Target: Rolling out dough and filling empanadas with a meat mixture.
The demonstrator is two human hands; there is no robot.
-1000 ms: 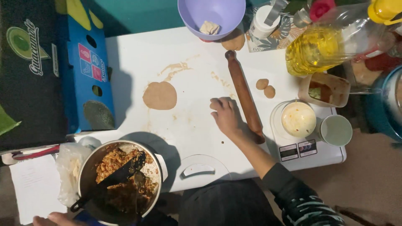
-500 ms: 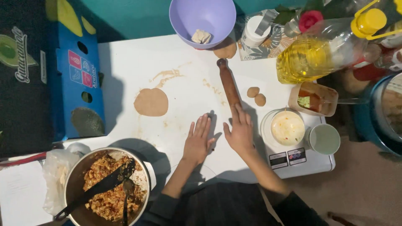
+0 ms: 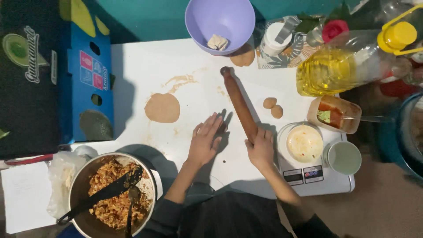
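My right hand [image 3: 261, 148] grips the near end of a wooden rolling pin [image 3: 238, 102], which lies slanted on the white table [image 3: 136, 66]. My left hand [image 3: 205, 140] rests flat on the table just left of the pin, fingers spread, holding nothing. A flat round of brown dough [image 3: 162, 108] lies further left. Two small dough balls [image 3: 273, 107] sit right of the pin.
A pot of cooked filling [image 3: 112, 194] with a black spatula stands at the near left. A purple bowl [image 3: 219, 22], an oil bottle [image 3: 348, 66], a sauce container [image 3: 335, 114], a kitchen scale with a dish [image 3: 304, 145], a cup [image 3: 343, 157] and a blue box [image 3: 86, 83] ring the table.
My left hand came up from the pot side and now lies flat on the table. My right hand has closed on the rolling pin's near end.
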